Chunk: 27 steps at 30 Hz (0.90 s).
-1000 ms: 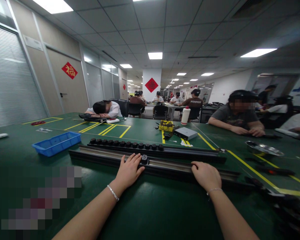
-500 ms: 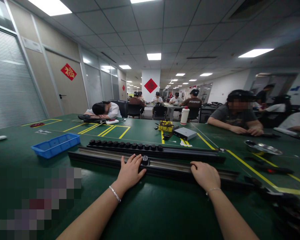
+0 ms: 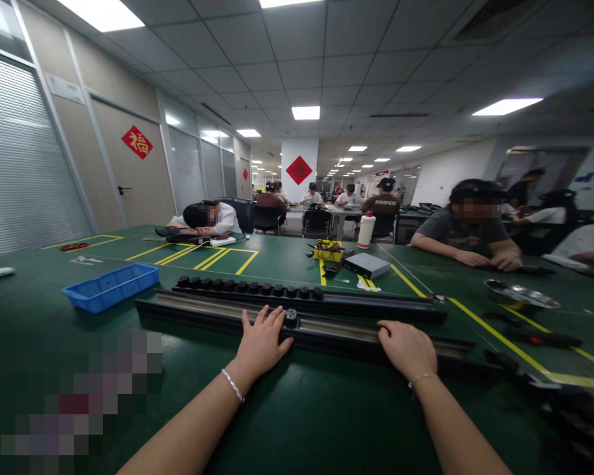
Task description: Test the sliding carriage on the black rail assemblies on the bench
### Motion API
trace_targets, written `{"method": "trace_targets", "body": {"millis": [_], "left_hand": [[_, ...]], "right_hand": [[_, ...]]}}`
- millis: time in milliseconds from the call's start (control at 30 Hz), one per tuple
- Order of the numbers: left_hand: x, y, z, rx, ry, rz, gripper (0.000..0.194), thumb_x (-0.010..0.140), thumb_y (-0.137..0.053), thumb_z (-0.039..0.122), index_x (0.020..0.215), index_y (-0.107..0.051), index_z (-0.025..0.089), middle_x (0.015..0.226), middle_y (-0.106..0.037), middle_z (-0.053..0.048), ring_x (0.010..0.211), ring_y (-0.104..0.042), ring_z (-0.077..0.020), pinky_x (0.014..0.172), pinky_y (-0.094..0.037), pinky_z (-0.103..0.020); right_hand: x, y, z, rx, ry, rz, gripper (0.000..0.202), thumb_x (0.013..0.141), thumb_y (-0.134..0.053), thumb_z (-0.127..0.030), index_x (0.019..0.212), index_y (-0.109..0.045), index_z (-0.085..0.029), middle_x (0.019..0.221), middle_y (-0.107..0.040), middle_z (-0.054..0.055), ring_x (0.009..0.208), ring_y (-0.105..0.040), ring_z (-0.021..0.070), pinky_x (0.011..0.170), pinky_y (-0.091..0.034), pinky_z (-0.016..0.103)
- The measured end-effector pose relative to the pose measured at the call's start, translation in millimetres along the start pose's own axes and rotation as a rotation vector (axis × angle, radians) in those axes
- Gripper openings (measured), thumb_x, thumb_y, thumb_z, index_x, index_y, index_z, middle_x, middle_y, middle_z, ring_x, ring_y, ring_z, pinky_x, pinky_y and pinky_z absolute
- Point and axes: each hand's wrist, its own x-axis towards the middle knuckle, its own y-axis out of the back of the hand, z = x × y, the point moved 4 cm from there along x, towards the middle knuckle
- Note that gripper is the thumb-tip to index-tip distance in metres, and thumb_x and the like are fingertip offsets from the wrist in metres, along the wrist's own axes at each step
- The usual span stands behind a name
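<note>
A long black rail [image 3: 336, 326] with a pale channel along its top lies across the table before me. My left hand [image 3: 261, 342] rests over it with fingers spread. A small black round-topped piece [image 3: 291, 317], seated in the channel, is right beside those fingertips. Farther right, my right hand [image 3: 408, 347] has its fingers bent over the same rail, gripping it; the fingertips are partly hidden. Just behind lies a second black rail [image 3: 376, 305], with several similar black pieces [image 3: 254, 287] lined up along its left part.
A blue tray [image 3: 111, 289] stands at the left on the green table [image 3: 297, 409]. Beyond the rails are a grey box [image 3: 367, 264], a yellow holder [image 3: 328, 250] and a white bottle [image 3: 366, 229]. A metal dish [image 3: 522, 294] sits right. A person [image 3: 475, 231] sits across the table.
My left hand has shifted slightly to the right along the rail, and the small black piece beside it has moved the same way. My right hand has stayed put.
</note>
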Motion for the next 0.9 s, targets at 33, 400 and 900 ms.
{"method": "trace_targets", "body": {"millis": [33,400,900], "left_hand": [[0,-0.3,0,-0.001,0.001,0.0,0.055,0.086,-0.037,0.053,0.134,-0.039,0.026,0.141,-0.041,-0.006,0.132,-0.029,-0.0322,0.101,-0.012,-0.07],[2,0.4,2,-0.012,0.012,-0.039,0.055,0.085,-0.04,0.052,0.135,-0.038,0.029,0.142,-0.04,-0.006,0.132,-0.027,-0.0331,0.1,-0.011,-0.071],[8,0.7,33,-0.063,-0.021,-0.028,0.053,0.084,-0.041,0.051,0.133,-0.041,0.03,0.141,-0.041,-0.006,0.132,-0.028,-0.032,0.101,-0.011,-0.069]], "right_hand": [[0,-1,0,0.001,-0.001,-0.004,0.043,0.082,-0.032,-0.03,0.104,-0.068,-0.023,0.11,-0.066,0.004,0.1,-0.058,0.0202,0.086,-0.039,0.034],[2,-4,2,-0.001,0.011,0.0,0.042,0.082,-0.032,-0.03,0.104,-0.068,-0.023,0.111,-0.066,0.004,0.1,-0.059,0.0207,0.086,-0.039,0.035],[1,-2,1,0.006,-0.005,-0.014,0.043,0.082,-0.032,-0.031,0.104,-0.068,-0.023,0.111,-0.066,0.004,0.102,-0.058,0.0205,0.088,-0.038,0.035]]}}
